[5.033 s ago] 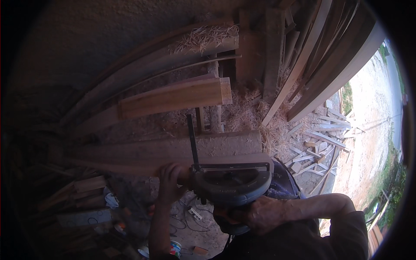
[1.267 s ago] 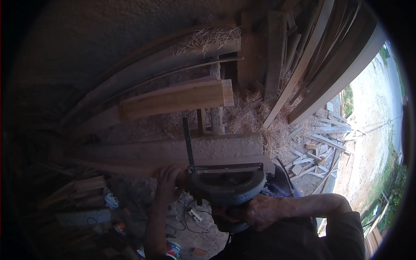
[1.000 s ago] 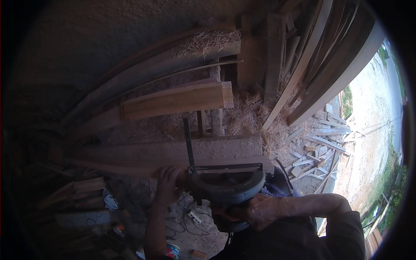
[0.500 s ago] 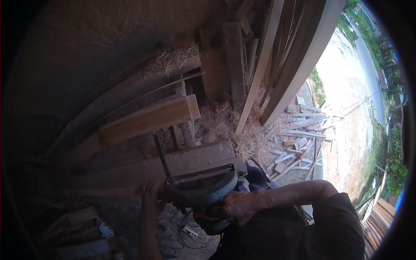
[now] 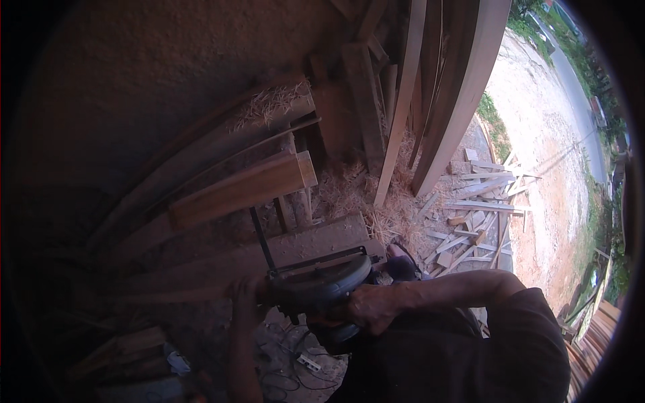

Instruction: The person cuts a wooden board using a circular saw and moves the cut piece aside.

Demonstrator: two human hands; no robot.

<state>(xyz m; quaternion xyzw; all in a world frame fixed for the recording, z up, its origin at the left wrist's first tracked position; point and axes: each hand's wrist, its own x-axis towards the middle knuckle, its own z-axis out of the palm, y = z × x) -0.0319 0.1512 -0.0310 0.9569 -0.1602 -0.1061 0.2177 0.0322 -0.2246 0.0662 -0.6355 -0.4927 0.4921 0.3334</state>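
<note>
As the person looks down, the right hand (image 5: 373, 309) is closed around the rear handle of a dark circular saw (image 5: 322, 289), which lies between the two hands. The left hand (image 5: 246, 295) is at the saw's other end, apart from the right one; it is too dim to tell whether its fingers are wrapped around a part of the saw. A thin black bar (image 5: 261, 236) sticks out from the saw, just beyond the left hand. The saw sits along the edge of a long board (image 5: 191, 295), which runs off into shadow to the left of the left hand. Beyond both hands, next to that board, lies a thick beam (image 5: 322, 235), and farther off a shorter plank (image 5: 235, 193). Shavings (image 5: 272, 104) cover another beam farther still. Ahead of the right hand and to its right, tall planks (image 5: 457, 101) stand above a heap of scrap sticks (image 5: 470, 221). Nearer the body, below and between the hands, a white power strip (image 5: 309, 363) lies on the ground among loose cords.
</note>
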